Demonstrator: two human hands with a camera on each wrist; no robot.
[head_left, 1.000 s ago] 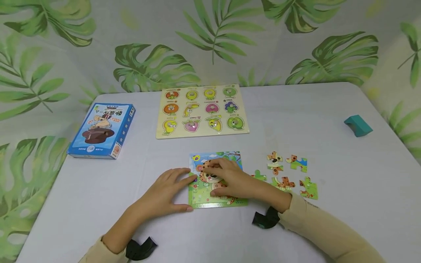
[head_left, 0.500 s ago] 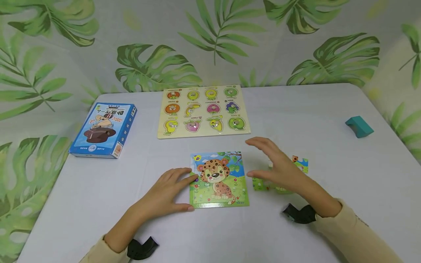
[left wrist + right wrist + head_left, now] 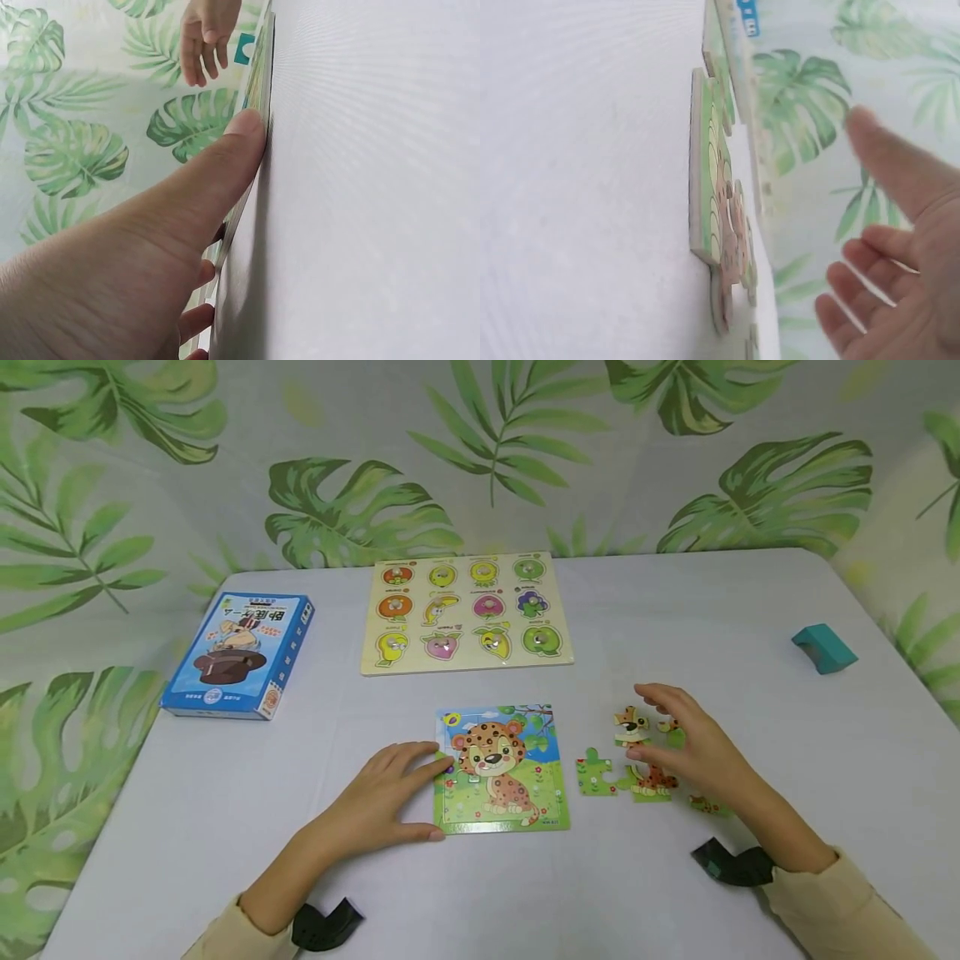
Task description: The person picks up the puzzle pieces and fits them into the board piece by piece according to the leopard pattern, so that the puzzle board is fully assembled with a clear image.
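Observation:
A square jigsaw board with a spotted leopard cub picture lies flat on the table. My left hand rests against its left side, the index fingertip on the board and the thumb by the near left corner. To the right lie several loose jigsaw pieces: a green piece, a cub's face piece and a spotted body piece among them. Over these hovers my right hand, fingers spread from the thumb and holding nothing; it partly hides some pieces. In the right wrist view that hand stands apart from the pieces.
Behind the jigsaw lies a wooden fruit peg board. A blue game box stands at the left, and a teal arched block at the far right. Leaf-patterned cloth hangs behind the table.
My right hand has lifted off the jigsaw board and moved right, over the loose pieces, uncovering the cub picture. The left hand has stayed at the board's left side.

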